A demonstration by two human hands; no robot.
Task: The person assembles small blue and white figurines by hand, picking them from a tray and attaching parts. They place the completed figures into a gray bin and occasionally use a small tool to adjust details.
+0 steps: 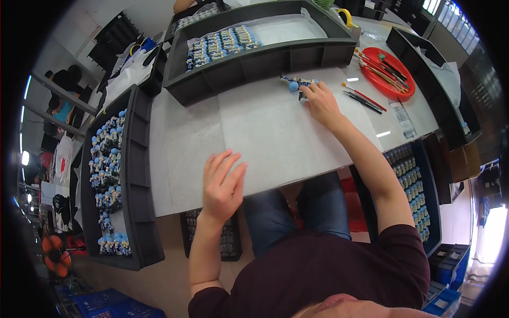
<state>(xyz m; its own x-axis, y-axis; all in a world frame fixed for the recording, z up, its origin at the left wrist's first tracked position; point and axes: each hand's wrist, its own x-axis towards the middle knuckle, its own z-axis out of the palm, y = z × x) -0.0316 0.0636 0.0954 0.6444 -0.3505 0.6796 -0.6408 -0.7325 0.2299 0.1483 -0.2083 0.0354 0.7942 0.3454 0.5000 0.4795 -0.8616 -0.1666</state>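
Near the far middle of the white-covered table, small figurines with blue round heads point(293, 86) lie on their sides just below the front wall of a grey crate. My right hand point(322, 105) reaches out to them, its fingertips closed on a figurine at the right end of the group. Those fingers partly hide it, and a dark bit of it shows beneath them. My left hand point(222, 185) hovers over the table's near edge, fingers stretched and a little apart, holding nothing.
The grey crate point(212, 85) at the back holds rows of figurines on white paper. Another dark crate point(140, 175) of figurines stands left. At right are a red tray point(389, 94) of brushes, loose brushes point(362, 100) and a dark bin point(435, 93). A figurine tray point(437, 212) sits lower right.
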